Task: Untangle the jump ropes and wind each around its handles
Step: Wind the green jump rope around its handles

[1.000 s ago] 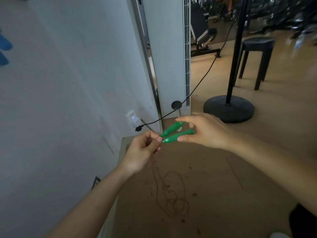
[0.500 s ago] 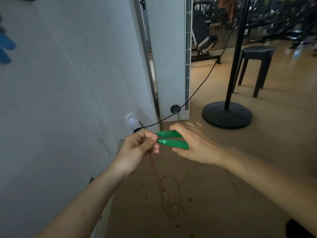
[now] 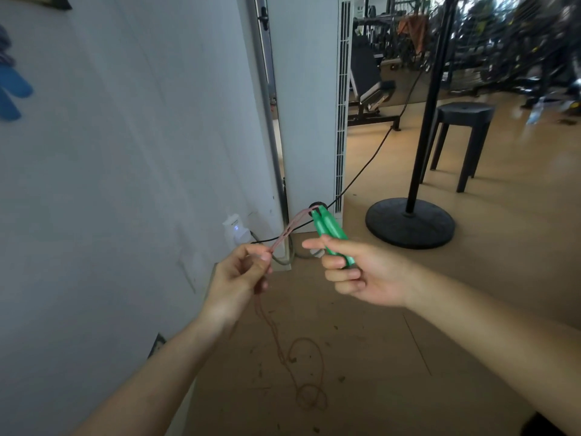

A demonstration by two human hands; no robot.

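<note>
Close on the left, one white wall (image 3: 125, 184) and one tall white tower unit (image 3: 308, 121) crowd the hands; one black stand (image 3: 410, 223) and one stool (image 3: 462, 121) sit to the right. The right hand (image 3: 361, 275) has its fingers curled round two green handles (image 3: 330, 229), tips up. The left hand (image 3: 239, 278) pinches the single thin rope (image 3: 284, 235), which trails in loops onto the floor (image 3: 408, 357).

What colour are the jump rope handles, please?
The handles are green, best seen in the head view.
</note>
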